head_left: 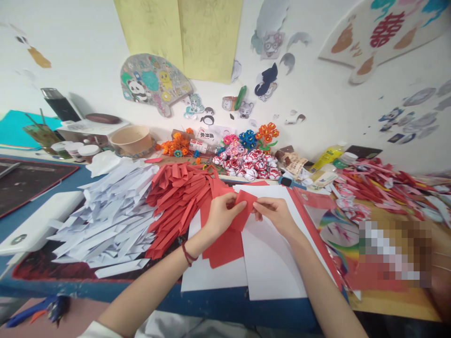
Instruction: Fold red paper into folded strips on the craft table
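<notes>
A small folded piece of red paper (245,210) is held up between my two hands. My left hand (222,212) pinches its left side, thumb across the front. Fingertips of my right hand (276,215) close on its upper right edge. Beneath lie larger red sheets (223,249) on top of white sheets (273,267). Left of my hands a pile of folded red strips (178,202) rests beside a big pile of folded white strips (109,216).
Red-and-white paper flowers (250,164), orange flowers (176,143) and a bowl (130,140) stand along the wall. A white power bank (44,223) lies at the left. Coloured strips (384,185) heap at the right, near a blurred patch and part of another person.
</notes>
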Tool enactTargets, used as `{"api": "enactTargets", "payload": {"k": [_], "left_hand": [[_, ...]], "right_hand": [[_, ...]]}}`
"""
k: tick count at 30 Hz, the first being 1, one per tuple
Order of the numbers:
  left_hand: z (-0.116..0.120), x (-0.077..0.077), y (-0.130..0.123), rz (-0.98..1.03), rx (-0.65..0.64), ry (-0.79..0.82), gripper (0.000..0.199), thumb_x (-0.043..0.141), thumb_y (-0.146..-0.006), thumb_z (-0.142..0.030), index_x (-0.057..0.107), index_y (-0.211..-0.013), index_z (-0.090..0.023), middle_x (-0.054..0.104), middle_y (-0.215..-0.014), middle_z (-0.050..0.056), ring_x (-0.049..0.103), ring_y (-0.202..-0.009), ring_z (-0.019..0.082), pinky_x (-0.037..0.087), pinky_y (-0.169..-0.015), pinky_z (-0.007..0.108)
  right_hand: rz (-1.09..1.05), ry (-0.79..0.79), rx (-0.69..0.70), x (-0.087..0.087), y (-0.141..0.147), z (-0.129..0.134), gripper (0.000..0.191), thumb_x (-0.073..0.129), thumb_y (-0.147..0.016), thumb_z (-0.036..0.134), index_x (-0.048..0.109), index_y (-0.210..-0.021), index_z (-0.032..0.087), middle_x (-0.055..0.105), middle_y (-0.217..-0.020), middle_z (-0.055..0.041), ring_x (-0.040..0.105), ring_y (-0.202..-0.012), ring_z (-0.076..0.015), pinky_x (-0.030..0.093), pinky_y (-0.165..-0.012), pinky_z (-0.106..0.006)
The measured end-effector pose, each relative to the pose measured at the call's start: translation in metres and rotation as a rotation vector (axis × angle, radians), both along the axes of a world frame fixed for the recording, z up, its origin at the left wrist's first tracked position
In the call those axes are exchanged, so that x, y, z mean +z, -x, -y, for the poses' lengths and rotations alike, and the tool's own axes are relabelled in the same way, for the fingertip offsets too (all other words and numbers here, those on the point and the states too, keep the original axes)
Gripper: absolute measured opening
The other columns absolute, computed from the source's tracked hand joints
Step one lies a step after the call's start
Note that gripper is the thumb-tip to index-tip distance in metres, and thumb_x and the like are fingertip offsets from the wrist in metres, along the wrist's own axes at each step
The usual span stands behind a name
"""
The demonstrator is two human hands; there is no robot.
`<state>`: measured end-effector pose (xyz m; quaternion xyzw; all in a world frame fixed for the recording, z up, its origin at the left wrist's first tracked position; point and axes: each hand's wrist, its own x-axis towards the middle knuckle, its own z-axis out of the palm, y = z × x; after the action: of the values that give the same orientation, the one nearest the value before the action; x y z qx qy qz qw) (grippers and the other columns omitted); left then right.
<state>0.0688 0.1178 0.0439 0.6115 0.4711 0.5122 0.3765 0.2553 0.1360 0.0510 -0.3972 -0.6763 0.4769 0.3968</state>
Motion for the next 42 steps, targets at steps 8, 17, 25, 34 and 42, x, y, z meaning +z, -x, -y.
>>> {"api": "enactTargets", "payload": {"k": [8,17,25,34,42], "left_hand": [[-0.0004,-0.0010,-0.0005,0.014,-0.003,-0.009,0.026,0.062,-0.079,-0.038,0.056,-0.067,-0.015,0.053,-0.062,-0.003,0.045,-0.056,0.009,0.031,-0.052,0.021],[0.0009,-0.0002,-0.0005,0.000,0.004,-0.019,0.023,0.061,-0.079,-0.033,0.056,-0.067,-0.015,0.051,-0.062,-0.003,0.043,-0.056,0.009,0.030,-0.052,0.020],[0.0010,-0.0009,0.0000,-0.010,0.005,-0.020,0.023,0.062,-0.079,-0.035,0.057,-0.068,-0.015,0.053,-0.063,-0.003,0.045,-0.057,0.009,0.032,-0.053,0.021],[0.0000,-0.0028,-0.0003,0.019,-0.010,-0.028,0.021,0.062,-0.080,-0.033,0.059,-0.070,-0.014,0.052,-0.062,-0.003,0.044,-0.056,0.008,0.030,-0.052,0.019],[-0.0008,-0.0044,-0.0004,0.035,-0.017,-0.034,0.021,0.063,-0.080,-0.031,0.057,-0.069,-0.014,0.052,-0.061,-0.004,0.042,-0.054,0.007,0.027,-0.051,0.019]], "right_hand": [[0.007,0.002,-0.009,0.0000,0.0009,0.0000,0.031,0.061,-0.083,0.045,0.067,-0.071,0.016,0.061,-0.055,-0.0021,0.054,-0.051,-0.0145,0.045,-0.053,-0.029],[-0.011,0.005,-0.011,-0.0029,-0.0002,-0.0004,0.027,0.062,-0.083,0.040,0.069,-0.072,0.017,0.060,-0.055,-0.0015,0.054,-0.051,-0.0142,0.044,-0.052,-0.029],[-0.006,0.004,-0.017,-0.0047,-0.0011,-0.0007,0.026,0.063,-0.083,0.040,0.069,-0.072,0.016,0.061,-0.056,-0.0019,0.054,-0.051,-0.0143,0.044,-0.052,-0.029],[-0.015,0.002,-0.011,-0.0046,-0.0007,-0.0012,0.026,0.064,-0.083,0.039,0.069,-0.073,0.015,0.061,-0.057,-0.0019,0.054,-0.051,-0.0134,0.045,-0.053,-0.027],[-0.012,0.007,-0.018,-0.0061,-0.0011,-0.0017,0.025,0.064,-0.083,0.038,0.069,-0.074,0.015,0.062,-0.057,-0.0021,0.055,-0.051,-0.0132,0.045,-0.052,-0.027]]}}
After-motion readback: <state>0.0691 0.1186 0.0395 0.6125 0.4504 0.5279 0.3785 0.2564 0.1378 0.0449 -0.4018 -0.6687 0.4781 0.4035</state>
